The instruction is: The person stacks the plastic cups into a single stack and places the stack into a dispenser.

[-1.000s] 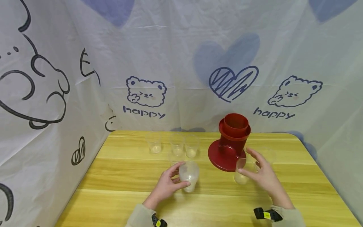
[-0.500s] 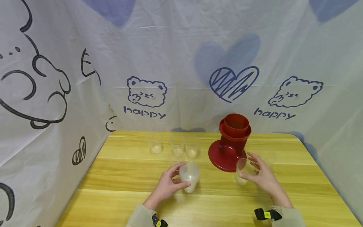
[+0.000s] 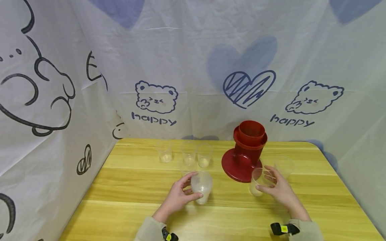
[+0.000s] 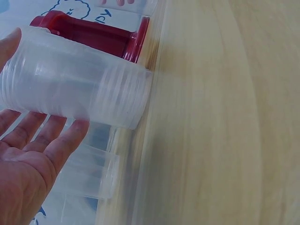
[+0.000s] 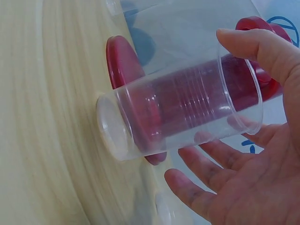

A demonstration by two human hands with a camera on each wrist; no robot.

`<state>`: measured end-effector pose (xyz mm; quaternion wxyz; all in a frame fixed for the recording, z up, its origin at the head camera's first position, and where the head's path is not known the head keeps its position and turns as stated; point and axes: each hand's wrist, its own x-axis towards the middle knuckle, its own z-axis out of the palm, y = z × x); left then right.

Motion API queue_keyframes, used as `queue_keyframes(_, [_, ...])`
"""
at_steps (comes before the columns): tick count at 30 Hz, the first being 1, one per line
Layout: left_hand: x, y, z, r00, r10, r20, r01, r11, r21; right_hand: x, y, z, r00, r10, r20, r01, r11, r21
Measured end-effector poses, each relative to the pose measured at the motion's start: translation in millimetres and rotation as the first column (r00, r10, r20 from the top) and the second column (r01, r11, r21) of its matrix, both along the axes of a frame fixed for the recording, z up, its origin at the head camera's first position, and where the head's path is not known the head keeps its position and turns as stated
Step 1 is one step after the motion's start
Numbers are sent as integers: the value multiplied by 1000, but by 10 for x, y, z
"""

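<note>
While the right hand curls thumb and fingers round a single clear cup standing on the bench just in front of the red holder, the grip looks light, with the thumb near the rim and the fingertips only partly wrapped in the right wrist view. Thin plastic like this would likely flex under a harder squeeze, and a loose hold could let it slip or tip against the holder's base. The left hand grips a stack of clear cups, which rests on the bench near the middle; nested cups may stick together, so pulling one could drag others and topple the stack. Behind it, three loose cups stand in a row towards the printed cloth, close enough to be knocked by a careless reach.
</note>
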<state>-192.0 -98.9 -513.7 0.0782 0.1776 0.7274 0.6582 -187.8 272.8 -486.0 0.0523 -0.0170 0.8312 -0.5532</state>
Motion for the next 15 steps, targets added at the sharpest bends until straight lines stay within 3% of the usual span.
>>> queue_keyframes(15, [-7,-17,-9,1000,-9,-10,9,1000,5,-26,-14,-94,1000,-11,-16,11,1000,-4])
